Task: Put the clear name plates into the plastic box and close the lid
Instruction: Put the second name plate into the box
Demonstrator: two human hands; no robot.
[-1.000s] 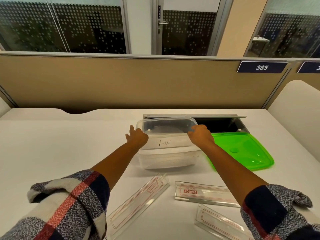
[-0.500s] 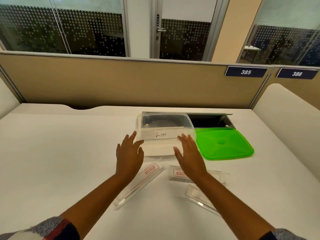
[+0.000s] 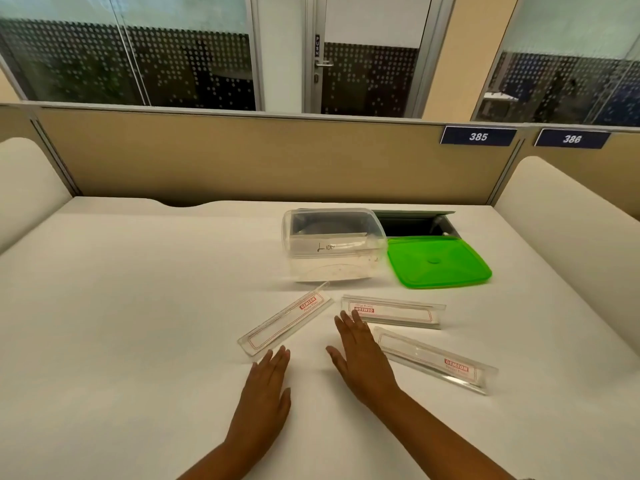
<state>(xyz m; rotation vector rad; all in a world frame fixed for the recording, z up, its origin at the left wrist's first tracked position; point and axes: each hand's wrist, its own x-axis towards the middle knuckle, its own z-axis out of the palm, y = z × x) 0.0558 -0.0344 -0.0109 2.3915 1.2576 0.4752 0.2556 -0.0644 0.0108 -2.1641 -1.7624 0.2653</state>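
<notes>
Head view, left hand [image 3: 264, 398] and right hand [image 3: 363, 362] flat over white table [image 3: 121, 323], fingers outstretched, gripping nothing, three clear name plates [image 3: 285, 323] just ahead, open plastic box [image 3: 334, 245] beyond, green lid [image 3: 438, 261] touching its right side.

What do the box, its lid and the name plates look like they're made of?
Box: clear, slightly cloudy plastic; you can see through its walls.
Green lid: glossy translucent plastic with bright highlights.
Name plates: clear rigid plastic, probably acrylic, with shiny edges and red print.
</notes>
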